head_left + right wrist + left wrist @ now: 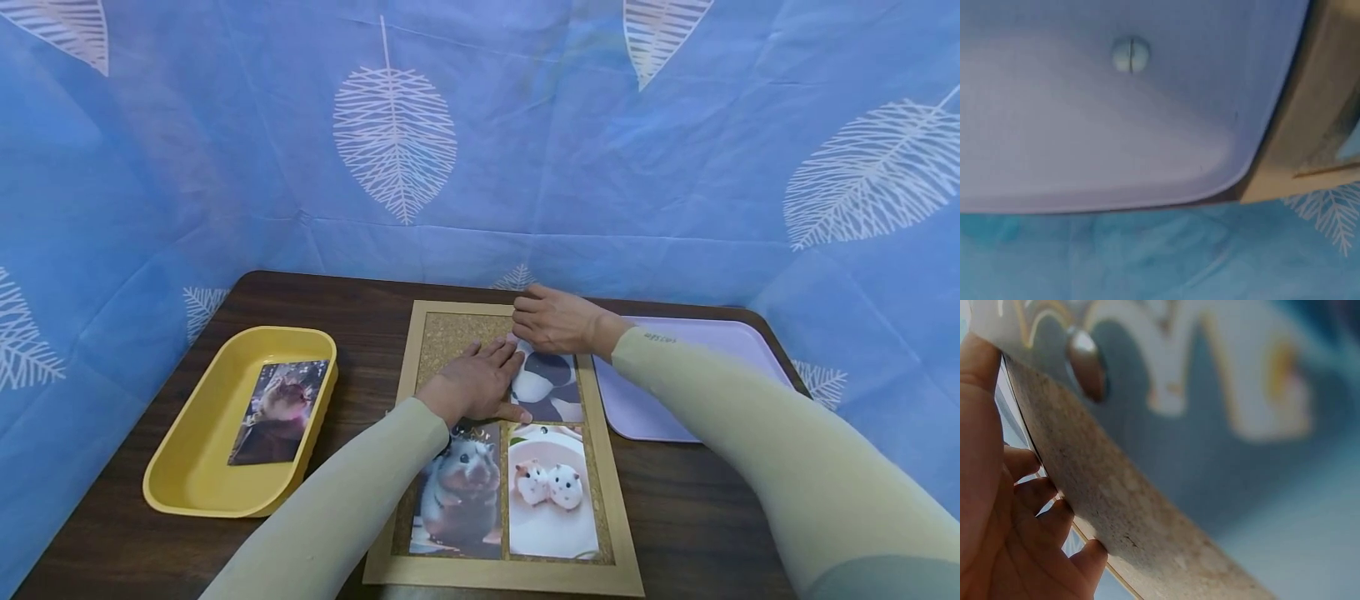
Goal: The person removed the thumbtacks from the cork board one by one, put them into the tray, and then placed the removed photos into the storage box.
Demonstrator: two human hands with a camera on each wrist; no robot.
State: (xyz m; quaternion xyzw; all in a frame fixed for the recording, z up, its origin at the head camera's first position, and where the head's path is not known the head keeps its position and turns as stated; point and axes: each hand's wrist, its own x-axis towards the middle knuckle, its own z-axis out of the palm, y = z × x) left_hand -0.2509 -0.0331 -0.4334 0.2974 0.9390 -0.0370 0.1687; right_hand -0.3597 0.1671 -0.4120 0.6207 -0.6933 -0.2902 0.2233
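A wood-framed corkboard (456, 329) lies on the table, with both hands over it. My left hand (477, 382) lies spread across its middle, fingers extended, touching the edge of a black-and-white picture card (547, 390) at the upper right. Over that card's top edge, my right hand (558, 321) has its fingers bent; whatever is under the fingertips is hidden. Below are a hamster photo (465, 492) and a photo of two white hamster figures (553, 529). A round metal thumbtack (1087, 362) shows on a card in the left wrist view.
To the left stands a yellow tray (187, 454) holding one hamster photo (279, 408). A lilac tray (645, 417) lies right of the board, under the right forearm; a round thumbtack (1130, 55) is in it. Blue leaf-print cloth (525, 150) hangs behind the dark table (360, 400).
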